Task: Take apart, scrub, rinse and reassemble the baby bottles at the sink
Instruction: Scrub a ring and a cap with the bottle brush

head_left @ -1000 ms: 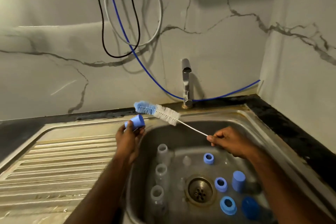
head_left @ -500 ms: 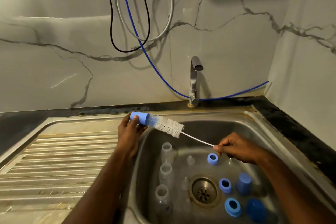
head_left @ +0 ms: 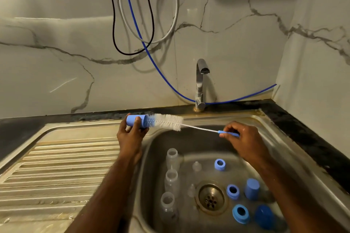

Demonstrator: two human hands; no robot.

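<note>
Item 1, drainboard point(head_left: 56, 166): ribbed steel, far left, nothing on it that I can see.

Item 2, left hand point(head_left: 130, 136): fingers and thumb curled round a blue cap point(head_left: 137, 120), held on its side above the sink's left rim, mouth facing right.

Item 3, bottle brush point(head_left: 168, 121): blue tip just entering the cap. I would keep the cap level and twist the wire, not shove it.

Item 4, right hand point(head_left: 244, 140): pinching the brush's blue handle.

Item 5, sink point(head_left: 189, 142): three clear bottles point(head_left: 171, 179) left of the drain; blue rings point(head_left: 233, 191) and two more caps on the right, awaiting scrubbing, I judge.
</note>
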